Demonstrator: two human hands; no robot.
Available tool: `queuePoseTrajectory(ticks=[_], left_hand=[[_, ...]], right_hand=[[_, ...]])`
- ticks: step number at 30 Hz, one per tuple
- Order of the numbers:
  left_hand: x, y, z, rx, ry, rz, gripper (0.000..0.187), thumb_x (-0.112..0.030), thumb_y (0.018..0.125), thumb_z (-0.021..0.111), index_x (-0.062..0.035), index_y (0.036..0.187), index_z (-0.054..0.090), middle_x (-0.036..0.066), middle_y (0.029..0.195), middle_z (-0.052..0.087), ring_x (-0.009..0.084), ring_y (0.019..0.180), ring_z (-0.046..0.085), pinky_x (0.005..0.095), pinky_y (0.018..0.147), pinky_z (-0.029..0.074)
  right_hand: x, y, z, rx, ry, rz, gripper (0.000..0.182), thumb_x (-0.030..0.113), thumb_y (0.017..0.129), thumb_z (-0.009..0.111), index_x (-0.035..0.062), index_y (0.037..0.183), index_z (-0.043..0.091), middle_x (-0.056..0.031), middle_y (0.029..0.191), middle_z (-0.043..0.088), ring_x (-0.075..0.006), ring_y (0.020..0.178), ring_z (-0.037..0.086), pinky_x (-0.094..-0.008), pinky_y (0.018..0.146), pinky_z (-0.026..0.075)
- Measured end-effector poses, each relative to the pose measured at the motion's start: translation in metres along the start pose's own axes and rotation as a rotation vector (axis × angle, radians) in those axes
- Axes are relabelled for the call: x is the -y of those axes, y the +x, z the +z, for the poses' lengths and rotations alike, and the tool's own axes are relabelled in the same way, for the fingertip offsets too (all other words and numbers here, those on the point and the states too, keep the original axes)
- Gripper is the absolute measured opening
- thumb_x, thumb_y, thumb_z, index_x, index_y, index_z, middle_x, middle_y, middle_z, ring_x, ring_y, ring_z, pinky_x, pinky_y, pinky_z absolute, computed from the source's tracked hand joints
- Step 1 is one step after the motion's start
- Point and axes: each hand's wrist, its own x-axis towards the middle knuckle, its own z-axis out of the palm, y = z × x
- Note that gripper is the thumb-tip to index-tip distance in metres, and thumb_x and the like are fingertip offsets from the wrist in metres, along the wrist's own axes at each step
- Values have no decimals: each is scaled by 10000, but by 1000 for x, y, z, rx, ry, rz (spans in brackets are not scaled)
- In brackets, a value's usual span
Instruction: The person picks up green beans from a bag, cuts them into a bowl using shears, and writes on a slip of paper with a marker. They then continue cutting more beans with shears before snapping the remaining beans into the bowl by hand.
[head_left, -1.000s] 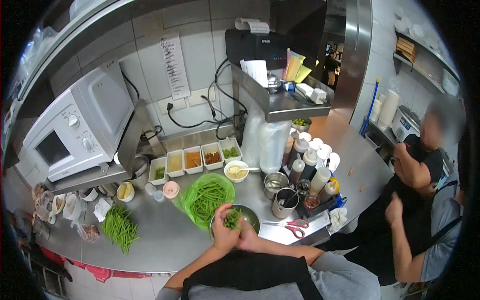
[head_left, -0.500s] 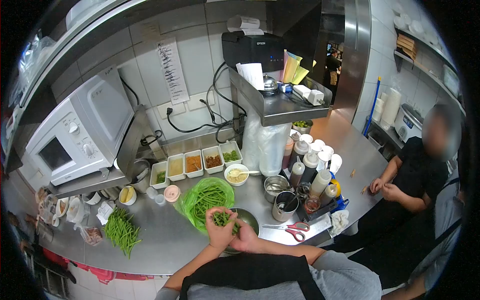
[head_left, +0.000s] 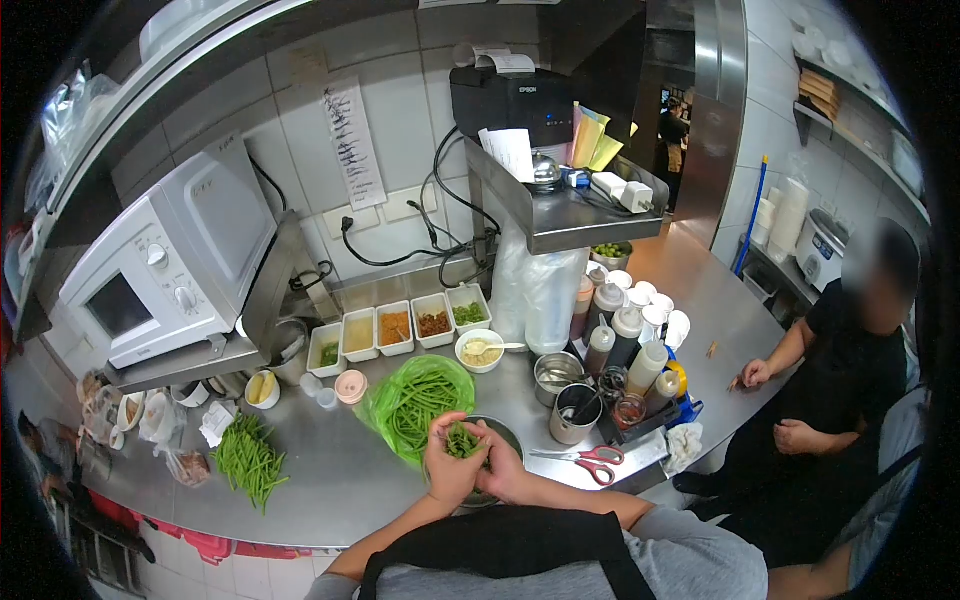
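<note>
between my left hand (head_left: pixel 450 472) and right hand (head_left: pixel 506 474), both curled around them, sit short bean pieces (head_left: pixel 461 441), muted green and bunched together; just below is the metal bowl (head_left: pixel 511 434). long, slender beans (head_left: pixel 426 395) fill the green bag (head_left: pixel 375 402) beyond my left.

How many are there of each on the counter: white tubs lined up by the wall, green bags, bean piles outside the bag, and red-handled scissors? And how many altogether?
White tubs: 5
Green bag: 1
Loose bean pile: 1
Red-handled scissors: 1
Total: 8
</note>
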Motion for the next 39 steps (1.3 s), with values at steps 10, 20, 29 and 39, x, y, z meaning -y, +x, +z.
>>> queuePoseTrajectory(ticks=[10, 20, 29, 39], left_hand=[[4, -5, 4, 80, -27, -82, 421, 68, 672, 674, -17, 1029, 467, 46, 859, 567, 131, 843, 562, 262, 770, 446], [-3, 17, -32, -240, -518, -363, 194, -30, 792, 635, -92, 907, 491, 19, 779, 533, 122, 667, 514, 268, 620, 443], [-16, -14, -117, -540, -810, -457, 129, -207, 857, 595, -137, 890, 492, -12, 679, 464, 122, 593, 442, 282, 602, 395], [-16, -52, -149, -559, -873, -300, 101, -164, 861, 579, -134, 917, 501, -17, 694, 444, 96, 598, 434, 275, 614, 393]], right_hand=[[-11, 29, -36, 301, 223, 162, 302, 289, 904, 422, 122, 1123, 548, -85, 1227, 491, -236, 1155, 451, -420, 995, 335], [102, -43, 76, 344, -1003, -829, 348, 270, 921, 459, 51, 1187, 509, -80, 1259, 458, -178, 1191, 398, -342, 1002, 305], [368, -9, 313, 399, -718, -1503, 274, 24, 845, 477, 12, 1119, 486, -117, 998, 561, -180, 890, 542, -283, 774, 470], [468, 71, 360, -435, -1466, -1352, 672, 178, 753, 653, 8, 1316, 329, -222, 1270, 452, -330, 1175, 449, -354, 936, 383]])
